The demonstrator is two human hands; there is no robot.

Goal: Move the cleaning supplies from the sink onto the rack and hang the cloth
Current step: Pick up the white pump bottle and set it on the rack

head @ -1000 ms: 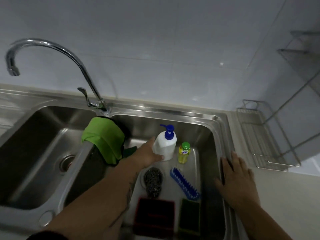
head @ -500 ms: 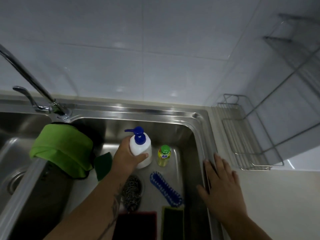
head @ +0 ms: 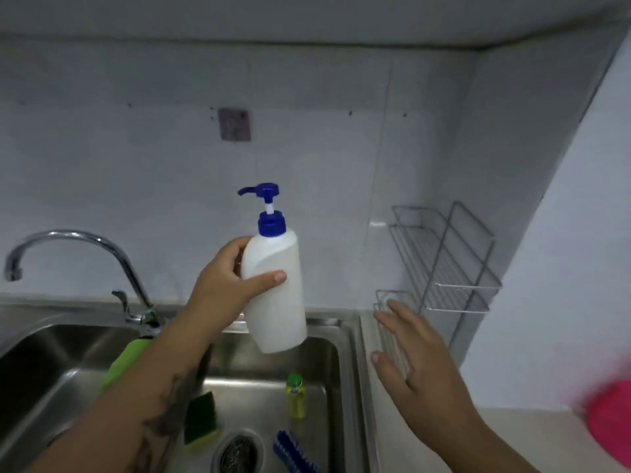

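Note:
My left hand (head: 227, 285) grips a white pump bottle (head: 278, 291) with a blue pump, held upright in the air above the right sink basin (head: 336, 377). My right hand (head: 416, 373) hovers open over the counter, just in front of the wire rack (head: 444, 264) in the corner. Down in the basin lie a small yellow bottle with a green cap (head: 295, 396), a green sponge (head: 200, 419), a blue brush (head: 293, 452) and a steel scourer (head: 239, 455). A green cloth (head: 126, 361) hangs over the divider, partly hidden by my left arm.
A chrome tap (head: 85, 247) arches over the left basin. The rack has two wire shelves against the tiled wall. A pink object (head: 611, 425) sits blurred at the right edge of the counter.
My left hand has lifted the pump bottle out of the basin and up to the right. My right hand has come off the sink edge. The view has tilted up.

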